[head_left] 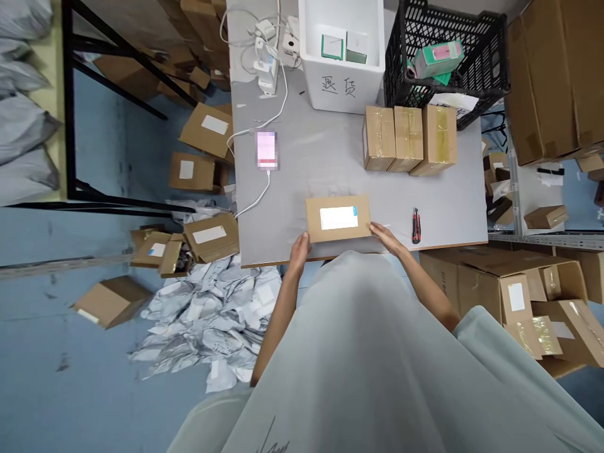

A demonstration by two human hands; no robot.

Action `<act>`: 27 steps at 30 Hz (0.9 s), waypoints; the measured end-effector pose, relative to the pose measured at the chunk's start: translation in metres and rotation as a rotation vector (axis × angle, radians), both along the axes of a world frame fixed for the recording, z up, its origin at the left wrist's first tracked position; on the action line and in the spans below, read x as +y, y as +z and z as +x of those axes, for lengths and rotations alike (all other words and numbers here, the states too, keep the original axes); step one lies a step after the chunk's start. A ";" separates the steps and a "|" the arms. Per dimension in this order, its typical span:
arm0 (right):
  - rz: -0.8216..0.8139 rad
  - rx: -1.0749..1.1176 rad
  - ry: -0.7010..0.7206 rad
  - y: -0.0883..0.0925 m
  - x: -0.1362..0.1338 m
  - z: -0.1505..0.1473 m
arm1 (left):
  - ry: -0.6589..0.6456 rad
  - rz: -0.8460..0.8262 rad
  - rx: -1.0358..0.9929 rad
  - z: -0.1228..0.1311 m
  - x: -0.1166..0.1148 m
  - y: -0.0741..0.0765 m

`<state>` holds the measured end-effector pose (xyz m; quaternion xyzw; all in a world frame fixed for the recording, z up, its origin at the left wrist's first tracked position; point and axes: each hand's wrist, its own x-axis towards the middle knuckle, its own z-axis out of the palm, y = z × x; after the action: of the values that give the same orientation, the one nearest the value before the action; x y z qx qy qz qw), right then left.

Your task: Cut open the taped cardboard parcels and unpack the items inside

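Note:
A brown cardboard box (314, 223) with a white label on top is between my two hands near the front edge of the grey table. My left hand (299, 250) grips its left front corner. On the opposite end, my right hand (384, 236) holds the right side, fingers against the cardboard. The undersides of the fingers are hidden. To the right of my right hand lies a red and black box cutter (416, 226). Three taped cardboard boxes (408, 139) stand side by side farther back on the table.
At the back are a white bin (344, 91) and a black crate (396, 82), both holding small boxes. A phone (267, 150) on a white cable lies at left by a power strip (267, 66). Grey mailing bags (212, 308) and open cartons cover the floor at left; cartons (476, 289) stand right.

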<state>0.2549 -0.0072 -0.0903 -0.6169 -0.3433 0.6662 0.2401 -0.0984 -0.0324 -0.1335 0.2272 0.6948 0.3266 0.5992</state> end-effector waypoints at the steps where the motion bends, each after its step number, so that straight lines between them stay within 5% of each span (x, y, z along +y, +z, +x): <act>1: -0.009 0.035 0.028 0.003 -0.007 -0.001 | 0.008 0.000 -0.011 0.002 0.001 0.000; 6: 0.144 0.031 0.079 0.015 -0.013 -0.003 | 0.029 0.036 0.059 0.013 0.007 0.008; 14: 0.318 -0.263 -0.010 0.012 0.015 0.029 | -0.102 0.334 0.309 0.030 0.038 0.028; 27: 0.310 -0.412 -0.067 -0.005 0.065 0.032 | -0.099 0.313 0.350 0.053 0.085 0.019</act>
<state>0.2866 0.0575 -0.0956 -0.7065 -0.4622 0.4576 0.2789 -0.0449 0.0531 -0.1145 0.4042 0.7171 0.3562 0.4422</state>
